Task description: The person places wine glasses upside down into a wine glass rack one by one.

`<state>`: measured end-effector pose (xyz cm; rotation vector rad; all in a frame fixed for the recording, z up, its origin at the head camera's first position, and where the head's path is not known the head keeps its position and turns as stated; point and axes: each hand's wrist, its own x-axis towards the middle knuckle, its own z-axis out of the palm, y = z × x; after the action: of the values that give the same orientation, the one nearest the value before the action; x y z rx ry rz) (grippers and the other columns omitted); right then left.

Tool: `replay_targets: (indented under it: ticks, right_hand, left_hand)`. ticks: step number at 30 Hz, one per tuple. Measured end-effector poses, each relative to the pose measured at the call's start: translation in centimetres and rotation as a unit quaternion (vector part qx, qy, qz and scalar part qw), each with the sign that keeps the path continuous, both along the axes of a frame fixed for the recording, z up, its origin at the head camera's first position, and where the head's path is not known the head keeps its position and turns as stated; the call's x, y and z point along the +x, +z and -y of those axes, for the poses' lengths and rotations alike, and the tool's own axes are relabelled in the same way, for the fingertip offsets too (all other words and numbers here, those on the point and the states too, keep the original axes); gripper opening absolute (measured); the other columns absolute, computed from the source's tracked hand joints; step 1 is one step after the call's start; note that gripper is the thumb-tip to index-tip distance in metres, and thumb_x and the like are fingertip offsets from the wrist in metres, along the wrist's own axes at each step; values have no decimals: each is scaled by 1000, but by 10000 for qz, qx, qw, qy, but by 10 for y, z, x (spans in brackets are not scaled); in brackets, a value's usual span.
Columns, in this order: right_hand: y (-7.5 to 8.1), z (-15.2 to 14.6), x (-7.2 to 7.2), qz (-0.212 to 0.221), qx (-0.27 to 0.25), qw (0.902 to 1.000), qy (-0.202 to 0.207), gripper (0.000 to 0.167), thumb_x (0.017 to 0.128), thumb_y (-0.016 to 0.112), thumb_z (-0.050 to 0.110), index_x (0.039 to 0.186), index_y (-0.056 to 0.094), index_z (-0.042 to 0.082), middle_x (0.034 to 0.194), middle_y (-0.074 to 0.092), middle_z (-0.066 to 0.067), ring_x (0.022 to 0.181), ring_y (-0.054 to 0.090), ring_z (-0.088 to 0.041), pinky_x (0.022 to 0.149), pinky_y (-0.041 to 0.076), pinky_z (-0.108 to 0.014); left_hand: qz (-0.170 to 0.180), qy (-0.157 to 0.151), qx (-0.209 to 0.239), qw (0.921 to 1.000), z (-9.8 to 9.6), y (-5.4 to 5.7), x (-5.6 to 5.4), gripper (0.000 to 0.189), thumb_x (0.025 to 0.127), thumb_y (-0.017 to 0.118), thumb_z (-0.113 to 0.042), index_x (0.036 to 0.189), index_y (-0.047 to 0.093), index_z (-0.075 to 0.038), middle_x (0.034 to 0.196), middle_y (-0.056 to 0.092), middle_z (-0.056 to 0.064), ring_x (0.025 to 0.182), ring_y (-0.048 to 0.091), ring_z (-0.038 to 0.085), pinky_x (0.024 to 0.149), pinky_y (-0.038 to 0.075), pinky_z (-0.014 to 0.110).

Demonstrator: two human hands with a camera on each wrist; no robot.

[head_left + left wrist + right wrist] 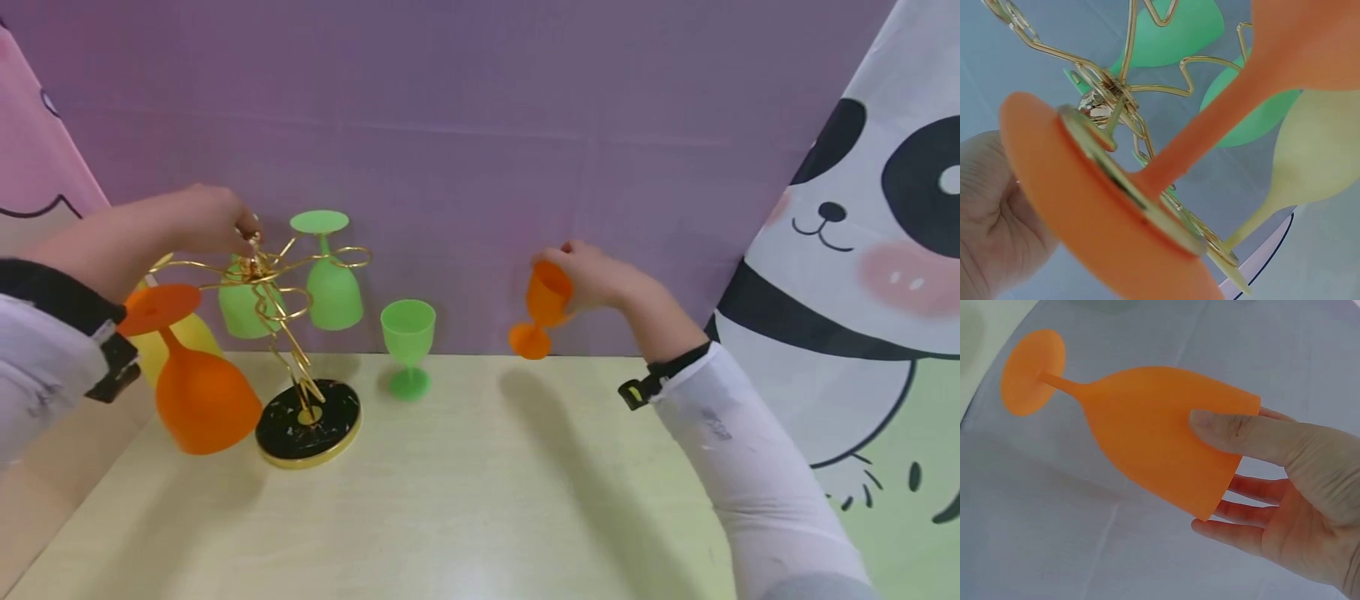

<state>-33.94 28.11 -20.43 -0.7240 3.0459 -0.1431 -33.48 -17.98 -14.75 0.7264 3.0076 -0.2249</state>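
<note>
My left hand (210, 218) pinches the top of a gold wire glass rack (255, 268), whose round black base (330, 417) stands on the table. An orange goblet (202, 400) hangs upside down from the rack's near side, its foot caught in a wire loop (1129, 187). Two green goblets (333, 292) and a yellow goblet (1316, 150) hang there upside down too. Over at the right, my right hand (592, 275) grips another orange goblet (1160, 431) by its bowl near the rim, thumb on the near side. That goblet is tilted, foot down, above the table.
A green goblet (408, 342) stands upright on the pale table (465, 483), right of the rack. Behind the table hangs a purple cloth (480, 167). A panda-print cloth (847, 275) borders the right side, and a pink one (45, 158) the left.
</note>
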Motion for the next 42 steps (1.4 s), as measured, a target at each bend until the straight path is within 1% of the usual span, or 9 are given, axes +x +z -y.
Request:
replay_targets:
  ticks: [5, 8, 12, 21, 27, 32, 35, 39, 42]
  right_hand:
    - [9, -4, 3, -109, -260, 9996, -13, 78, 72, 82, 2, 139, 45, 18, 131, 40, -25, 118, 43, -44, 94, 46, -61]
    - [12, -8, 7, -148, -519, 9985, -66, 79, 73, 81, 1, 141, 44, 18, 135, 38, -25, 121, 40, -43, 96, 45, -62]
    - [11, -15, 19, -354, -929, 9950, -102, 77, 76, 80, 3, 142, 43, 17, 138, 35, -25, 123, 38, -43, 97, 43, -63]
    - [-7, -28, 49, -1202, -2182, 9684, -91, 78, 77, 80, 4, 143, 40, 14, 138, 36, -24, 120, 41, -40, 98, 45, -61]
    - [-31, -27, 65, -1467, -3353, 9306, -108, 77, 78, 79, 3, 143, 39, 11, 139, 41, -17, 121, 45, -35, 95, 49, -57]
    - [-54, -28, 77, -1418, -4039, 9034, -247, 78, 80, 78, 8, 145, 35, 15, 142, 43, -12, 123, 49, -32, 98, 48, -54]
    - [-68, -28, 85, -1245, -4425, 8876, -287, 79, 81, 78, 8, 146, 33, 17, 143, 43, -10, 123, 49, -27, 99, 51, -39]
    - [-85, -25, 92, -772, -5269, 8458, -312, 80, 82, 75, 3, 146, 30, 20, 142, 43, -9, 120, 49, -17, 94, 50, -17]
    - [-96, -19, 97, -189, -5926, 8045, -358, 79, 84, 73, 3, 146, 29, 25, 140, 45, -8, 118, 51, -14, 91, 51, -15]
  left_hand:
    - [142, 529, 416, 9976, -1, 8, 3, 64, 101, 49, -31, 143, 29, 13, 136, 45, 35, 125, 32, 61, 104, 23, 71]
    - [147, 822, 1048, 9910, -7, 15, 10, 83, 101, 43, -44, 150, 1, 9, 147, 28, 36, 132, 20, 60, 108, 15, 72]
    - [-183, 793, 1957, 9773, -23, 21, 26, 92, 99, 47, -47, 152, -10, 1, 155, 4, 34, 140, 7, 56, 113, 8, 68]
    - [-967, 415, 3861, 9164, -70, 21, 74, 92, 94, 57, -45, 155, -8, -26, 163, -6, 6, 150, -5, 32, 119, -1, 59]
    - [-1237, -278, 5040, 8543, -99, -12, 100, 86, 92, 65, -33, 156, 7, -29, 163, 7, -3, 149, 14, 26, 119, 19, 54]
    - [-1410, -674, 5654, 8098, -122, -55, 114, 87, 90, 70, -23, 156, 15, -24, 161, 17, -1, 146, 22, 22, 118, 27, 49]
    - [-1304, -750, 6014, 7847, -132, -83, 118, 87, 88, 71, -14, 156, 16, -19, 161, 18, 0, 147, 22, 22, 118, 26, 47]
    - [-997, -787, 6484, 7506, -143, -116, 119, 89, 86, 71, -4, 156, 16, -14, 161, 19, 1, 147, 21, 23, 118, 26, 47]
    - [-787, -714, 6791, 7263, -150, -139, 119, 90, 85, 70, 0, 156, 15, -13, 161, 20, 3, 147, 22, 23, 119, 24, 45]
